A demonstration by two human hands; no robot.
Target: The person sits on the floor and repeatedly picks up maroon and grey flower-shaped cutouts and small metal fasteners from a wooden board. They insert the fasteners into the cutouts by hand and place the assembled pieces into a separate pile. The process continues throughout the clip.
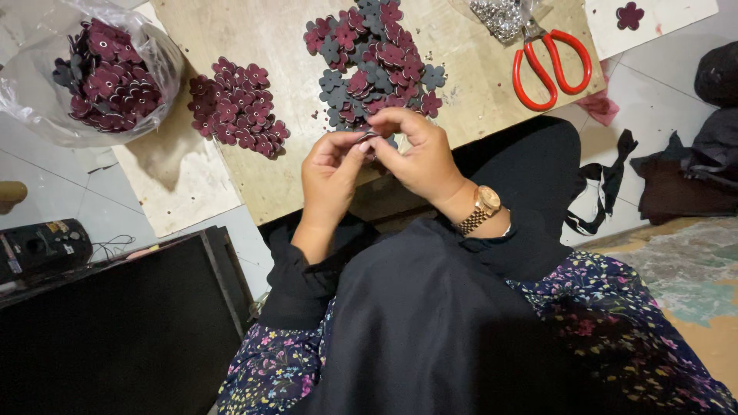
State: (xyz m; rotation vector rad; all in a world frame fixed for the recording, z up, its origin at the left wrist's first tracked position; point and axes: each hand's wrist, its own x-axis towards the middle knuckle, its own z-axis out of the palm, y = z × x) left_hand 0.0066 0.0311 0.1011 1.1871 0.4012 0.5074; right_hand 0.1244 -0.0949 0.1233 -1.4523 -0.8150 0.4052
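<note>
Both hands meet just below the loose heap of maroon and grey flower-shaped cut-outs (374, 58), w/ fingertips pinched together on one small dark flower piece (371, 138). Left hand (329, 178) grips it from the side nearer the tidier maroon flower pile (237, 106); right hand (421, 157), gold watch (482, 209) on the wrist, closes over it from the side nearer the red-handled scissors (551, 68). The piece is mostly hidden by the fingers, so can't tell exactly what's being done to it.

My read: mid-handling of a single flower, prob. pressing or fitting something into its centre. Next move likely calls for a firm, steady pinch, then setting it down w/ the sorted ones; which pile, can't say.

All this sits on a worn wooden board tabletop (269, 173). Beyond the maroon pile, a clear plastic bag of more maroon flowers (104, 73). Next to the scissors, a bag of small silvery metal bits (498, 17).
</note>
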